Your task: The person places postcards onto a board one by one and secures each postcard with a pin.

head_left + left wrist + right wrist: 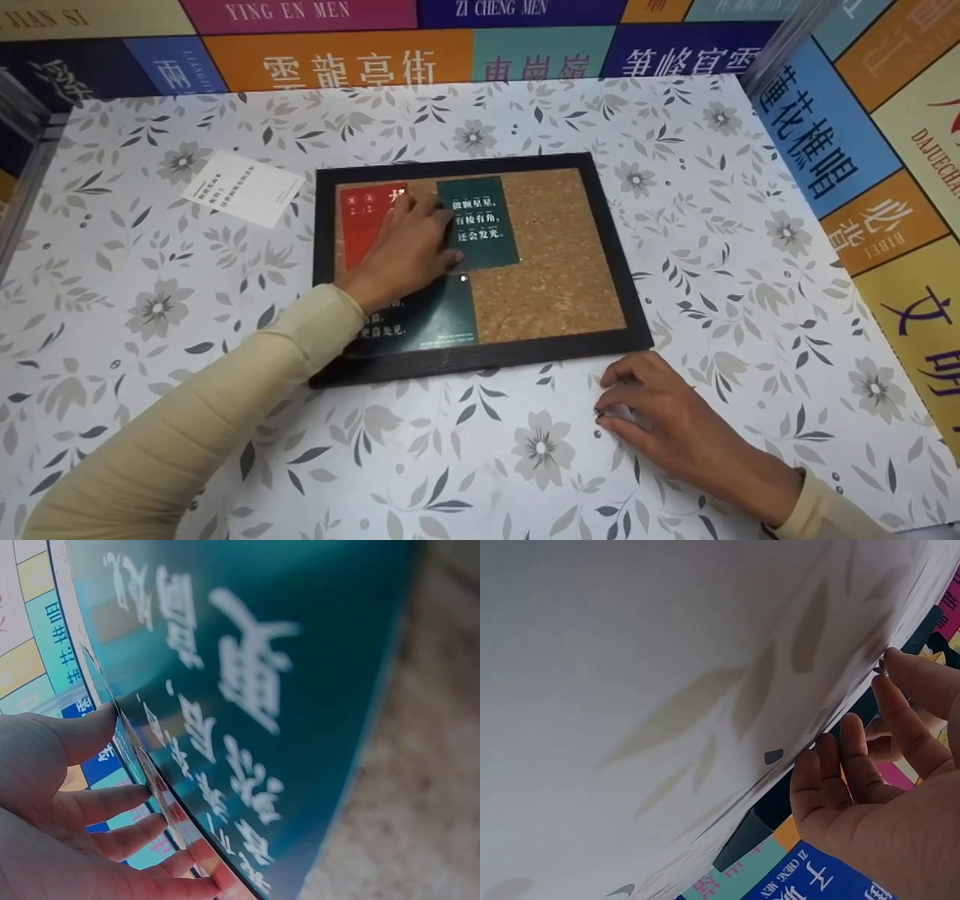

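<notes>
My left hand (409, 251) rests over the left part of a black-framed cork board (559, 247), its fingers spread and touching the cards. Beneath and beside it are a red card (356, 232), a dark green card with white characters (480, 244) and a lower green card (439, 322). In the left wrist view the fingertips meet the edge of the green card (322, 690). My right hand (660, 412) lies on the table by the board's lower right corner. Its thumb and index fingertip pinch a small dark pin-like thing (880, 669), too small to identify surely.
A white card with black characters (244, 187) lies on the table, left of the board. The tabletop (480, 457) has a grey flower and leaf pattern. Colourful panels with characters (345, 64) stand behind and to the right of the table.
</notes>
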Action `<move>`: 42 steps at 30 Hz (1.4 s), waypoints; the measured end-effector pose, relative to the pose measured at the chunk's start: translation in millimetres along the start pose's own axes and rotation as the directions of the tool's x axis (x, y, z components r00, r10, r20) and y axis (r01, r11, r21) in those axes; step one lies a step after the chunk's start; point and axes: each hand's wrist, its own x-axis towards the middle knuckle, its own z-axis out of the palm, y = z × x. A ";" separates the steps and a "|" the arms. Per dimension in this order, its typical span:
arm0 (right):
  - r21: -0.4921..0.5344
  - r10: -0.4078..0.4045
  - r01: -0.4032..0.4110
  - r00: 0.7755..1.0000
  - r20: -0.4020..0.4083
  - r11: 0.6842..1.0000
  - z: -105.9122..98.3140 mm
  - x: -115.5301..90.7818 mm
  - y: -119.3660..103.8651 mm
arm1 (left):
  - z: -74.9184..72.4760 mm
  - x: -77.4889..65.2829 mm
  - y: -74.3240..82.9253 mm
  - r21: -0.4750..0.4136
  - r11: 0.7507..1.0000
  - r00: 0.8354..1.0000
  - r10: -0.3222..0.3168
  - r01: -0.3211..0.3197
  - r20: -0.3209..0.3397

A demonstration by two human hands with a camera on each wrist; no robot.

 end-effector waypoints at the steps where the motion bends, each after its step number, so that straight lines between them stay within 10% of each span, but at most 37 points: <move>1: 0.001 -0.004 0.004 1.000 0.000 1.000 0.1 0.1 0.2 | 0.0 -0.1 -0.3 0.000 1.000 1.000 0.001 -0.001 -0.001; 42: 0.052 -0.051 0.052 0.998 -0.019 0.997 0.7 6.6 4.8 | -1.0 -0.6 -1.1 -0.002 1.000 1.000 -0.013 0.013 0.009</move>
